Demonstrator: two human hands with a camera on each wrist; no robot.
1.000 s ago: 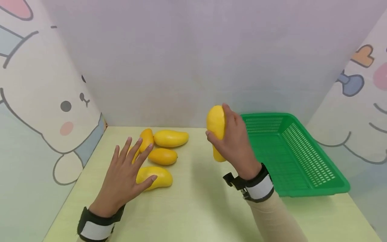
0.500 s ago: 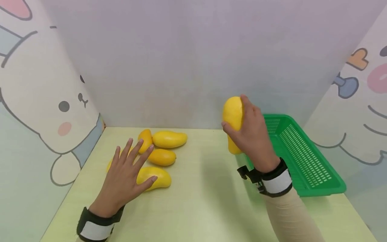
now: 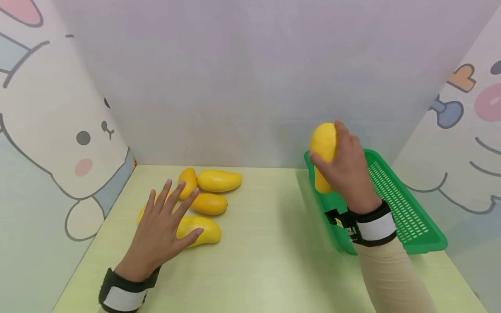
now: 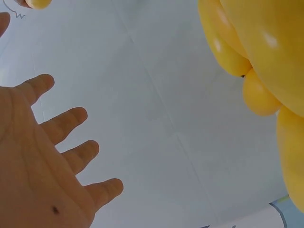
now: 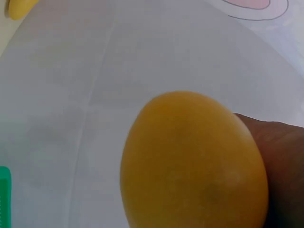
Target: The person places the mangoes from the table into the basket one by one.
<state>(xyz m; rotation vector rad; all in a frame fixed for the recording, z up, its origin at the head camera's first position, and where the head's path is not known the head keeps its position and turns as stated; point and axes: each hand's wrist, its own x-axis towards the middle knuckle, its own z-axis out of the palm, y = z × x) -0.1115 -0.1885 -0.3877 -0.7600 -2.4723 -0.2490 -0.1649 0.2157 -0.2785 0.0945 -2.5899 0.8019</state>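
Note:
My right hand (image 3: 346,169) grips a yellow mango (image 3: 324,141) between thumb and fingers, raised over the left side of a green basket (image 3: 415,208). Close up in the right wrist view, the same mango (image 5: 192,161) hides most of the hand. My left hand (image 3: 160,230) has its fingers spread and holds nothing; it hovers above several mangoes at the left of the table. Among them are a pale yellow mango (image 3: 219,180) at the back, a deeper orange one (image 3: 210,204) in the middle and a large one (image 3: 205,230) partly behind my thumb.
The basket stands on the right part of the pale table (image 3: 254,261), its sides pierced with small holes. A plain wall (image 3: 235,87) rises at the table's back edge, with cartoon-printed panels (image 3: 58,130) on both sides.
My right hand has carried the mango rightward, from beside the basket to over its left part. The left hand has stayed in place with fingers spread.

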